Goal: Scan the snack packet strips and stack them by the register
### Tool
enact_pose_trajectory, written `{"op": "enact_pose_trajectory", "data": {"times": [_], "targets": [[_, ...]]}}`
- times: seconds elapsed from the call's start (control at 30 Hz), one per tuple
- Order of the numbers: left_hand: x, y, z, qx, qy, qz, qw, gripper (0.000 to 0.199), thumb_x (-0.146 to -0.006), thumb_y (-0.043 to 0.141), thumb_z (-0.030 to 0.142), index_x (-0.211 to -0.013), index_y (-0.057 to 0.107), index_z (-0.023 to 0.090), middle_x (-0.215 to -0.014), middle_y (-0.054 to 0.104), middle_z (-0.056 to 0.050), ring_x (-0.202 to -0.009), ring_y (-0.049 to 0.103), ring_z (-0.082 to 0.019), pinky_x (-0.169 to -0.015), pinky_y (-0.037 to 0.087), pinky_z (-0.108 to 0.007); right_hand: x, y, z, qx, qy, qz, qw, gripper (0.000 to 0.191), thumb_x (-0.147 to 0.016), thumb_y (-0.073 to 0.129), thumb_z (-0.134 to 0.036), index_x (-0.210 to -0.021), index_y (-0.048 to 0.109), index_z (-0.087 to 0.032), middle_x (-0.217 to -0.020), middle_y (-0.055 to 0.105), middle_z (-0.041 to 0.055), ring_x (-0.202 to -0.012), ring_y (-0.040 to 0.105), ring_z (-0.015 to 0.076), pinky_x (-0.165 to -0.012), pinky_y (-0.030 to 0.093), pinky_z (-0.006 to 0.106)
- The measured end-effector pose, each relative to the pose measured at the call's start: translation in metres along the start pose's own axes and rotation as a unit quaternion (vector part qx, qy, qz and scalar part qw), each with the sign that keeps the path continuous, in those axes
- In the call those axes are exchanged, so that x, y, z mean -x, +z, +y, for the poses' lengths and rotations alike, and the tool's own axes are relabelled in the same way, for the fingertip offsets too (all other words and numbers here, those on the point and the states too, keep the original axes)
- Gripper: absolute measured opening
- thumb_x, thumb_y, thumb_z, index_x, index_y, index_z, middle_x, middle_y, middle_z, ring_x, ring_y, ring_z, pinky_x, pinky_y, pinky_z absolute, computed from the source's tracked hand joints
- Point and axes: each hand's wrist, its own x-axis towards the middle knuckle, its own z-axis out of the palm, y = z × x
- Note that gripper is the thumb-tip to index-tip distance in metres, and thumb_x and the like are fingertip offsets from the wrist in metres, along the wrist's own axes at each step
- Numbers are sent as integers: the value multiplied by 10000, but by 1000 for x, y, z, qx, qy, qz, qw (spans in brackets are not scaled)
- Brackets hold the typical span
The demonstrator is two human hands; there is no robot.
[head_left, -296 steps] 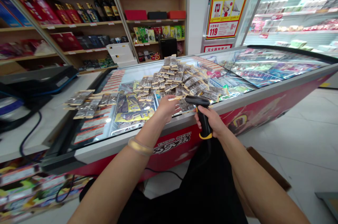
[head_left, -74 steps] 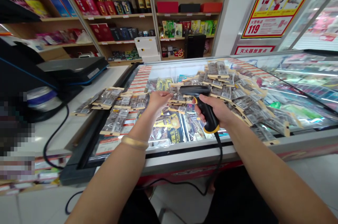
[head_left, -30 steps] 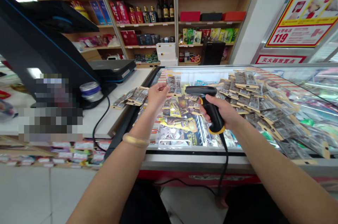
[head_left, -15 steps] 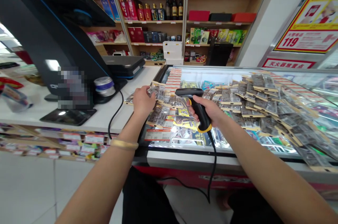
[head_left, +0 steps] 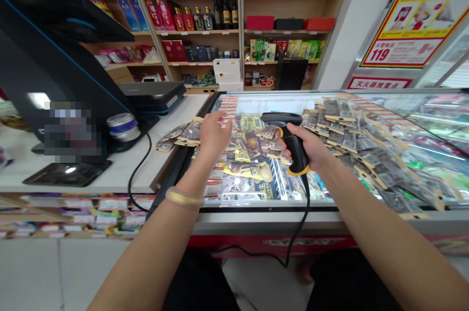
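My right hand (head_left: 311, 147) is wrapped round the grip of a black-and-yellow barcode scanner (head_left: 295, 147), whose head sits above the glass-topped freezer. Its cable hangs down over the freezer's front edge. My left hand (head_left: 215, 135) is over the freezer's left end, fingers apart, and I see nothing in it. Just left of this hand, several flat clear packets with dark contents (head_left: 188, 134) lie across the counter edge and the freezer rim. A few more packets (head_left: 269, 132) lie beneath the scanner. A large heap of similar packets (head_left: 366, 144) spreads over the glass on the right.
The white counter (head_left: 146, 174) at left bears a black checkout terminal (head_left: 66, 71), a round tin (head_left: 122, 127) and a flat black device (head_left: 152, 96). Under the freezer glass (head_left: 234, 191) lie coloured packages. Shelves of boxes and bottles (head_left: 227, 12) stand behind.
My left hand has come off the packets at the left and moved right, its fingers opening. The scanner in my right hand has shifted slightly right, and the view has turned a little.
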Motion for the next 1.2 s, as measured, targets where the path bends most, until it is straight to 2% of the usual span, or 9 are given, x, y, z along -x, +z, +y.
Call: {"op": "enact_pose_trajectory", "data": {"times": [0.13,0.3,0.43,0.57,0.67,0.8,0.97,1.07,1.2], "targets": [[3,44,35,-2,-6,-78,997,289,-859,576,291,-1076,703,149,-1032,704,-112,-995,648,-230,-944,475,-340,12,-30,-4,-15,-9,21,1000,282,-847,638,-457,-829,575,-183,-562,556,-7,-427,457,101,-384,395,210],[6,90,56,-141,-57,-186,971,488,-925,474,492,-1177,681,128,-1225,678,-190,-1169,614,-313,-986,458,-393,19,-46,0,-30,-1,38,999,291,-850,628,-465,-848,571,-179,-558,555,-21,-408,460,93,-377,389,202],[3,106,56,-217,-80,-218,948,648,-881,477,640,-1199,664,107,-1324,615,-237,-1264,545,-379,-1031,421,-436,21,-47,5,-30,3,39,999,287,-853,629,-453,-859,581,-171,-561,569,-20,-404,479,92,-378,403,201],[-2,109,46,-212,-92,-235,944,578,-830,586,613,-1121,672,120,-1280,635,-231,-1269,537,-378,-1010,426,-416,21,-46,8,-27,-8,30,999,285,-833,647,-444,-861,581,-169,-563,578,-20,-400,482,91,-371,401,200],[-4,109,34,-152,-104,-221,958,500,-763,700,541,-1056,654,138,-1148,693,-192,-1150,617,-337,-931,470,-389,21,-45,9,-22,-10,27,999,291,-815,659,-444,-858,581,-167,-563,583,-19,-398,486,93,-367,405,198],[-4,110,21,42,-150,-151,976,304,-778,703,351,-1005,618,168,-897,714,-70,-839,687,-212,-717,515,-300,22,-45,9,-20,-14,26,999,301,-800,668,-444,-852,594,-156,-561,579,-21,-391,485,86,-362,407,189],[-7,111,20,270,-222,-57,935,186,-811,621,190,-993,633,155,-666,632,2,-575,650,-149,-571,511,-259,23,-43,9,-10,-8,36,999,297,-789,678,-440,-838,593,-160,-567,584,-14,-387,484,88,-358,405,193],[-6,108,25,340,-197,-46,918,205,-792,626,195,-991,654,154,-693,651,2,-540,640,-134,-564,541,-268,23,-42,10,-11,-10,35,999,289,-804,664,-440,-840,595,-161,-569,583,-12,-394,484,89,-363,406,195],[-3,104,32,383,-96,-37,918,237,-774,619,208,-999,681,163,-730,681,5,-611,667,-138,-644,586,-284,22,-42,11,-12,-10,38,999,300,-808,661,-451,-840,593,-161,-573,583,-12,-402,484,88,-369,408,194]]}}
